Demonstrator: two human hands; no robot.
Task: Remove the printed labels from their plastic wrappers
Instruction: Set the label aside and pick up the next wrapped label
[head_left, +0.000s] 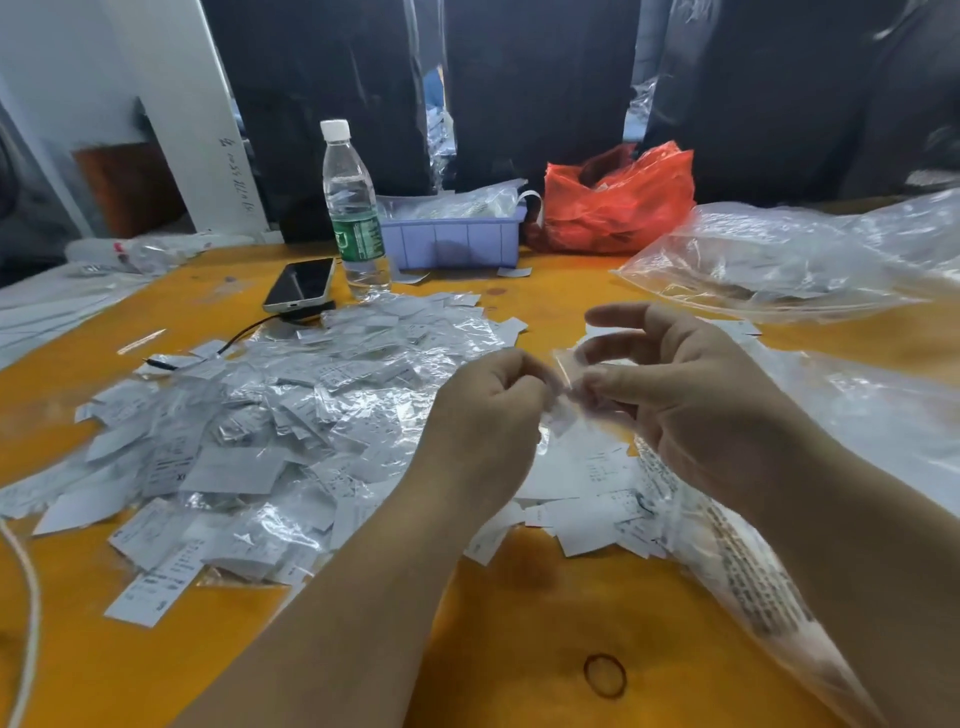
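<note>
Orange table (519, 597), both hands (485, 415) pinching wrapper (563, 364)

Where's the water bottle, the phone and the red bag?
water bottle (357, 234): head view, on its green label.
phone (302, 283): head view, middle of its dark screen.
red bag (621, 213): head view, on its crinkled front side.
</note>
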